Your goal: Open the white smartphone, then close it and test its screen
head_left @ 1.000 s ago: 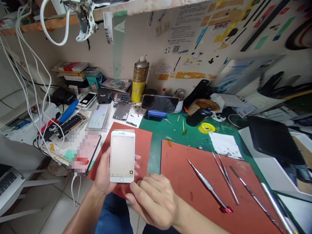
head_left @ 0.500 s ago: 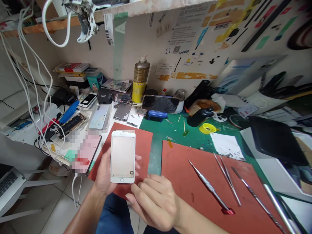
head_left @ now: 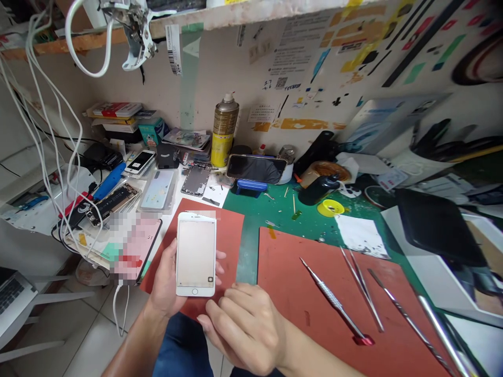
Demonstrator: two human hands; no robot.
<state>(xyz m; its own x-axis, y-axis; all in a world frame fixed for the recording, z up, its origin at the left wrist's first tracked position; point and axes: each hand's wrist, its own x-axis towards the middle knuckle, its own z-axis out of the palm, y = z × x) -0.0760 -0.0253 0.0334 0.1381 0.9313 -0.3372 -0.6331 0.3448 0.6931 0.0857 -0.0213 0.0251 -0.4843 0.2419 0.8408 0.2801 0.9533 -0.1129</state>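
A white smartphone [head_left: 196,254] with a lit, nearly blank screen faces me, held upright above a red-brown mat [head_left: 231,230]. My left hand [head_left: 167,280] is wrapped round it from behind, with the thumb side at its left edge and fingertips showing past its right edge. Just below and right of the phone is my right hand [head_left: 247,327], apart from it. Its fingers are curled in loosely, and nothing shows in them. On the larger red-brown mat [head_left: 286,293] to the right lie a knurled metal pick [head_left: 334,301], tweezers [head_left: 363,288] and a thin metal pry tool [head_left: 408,317].
Left of the mat sit a pink-screened phone [head_left: 145,241], an opened phone [head_left: 113,204] and hanging white cables [head_left: 51,104]. Behind stand a yellow spray can [head_left: 223,131] and a dark phone on a blue stand [head_left: 251,186]. A shelf edge [head_left: 251,15] overhangs the bench.
The whole view has shifted slightly left. My right hand has moved a little to the left below the phone, while my left hand keeps its hold on it.
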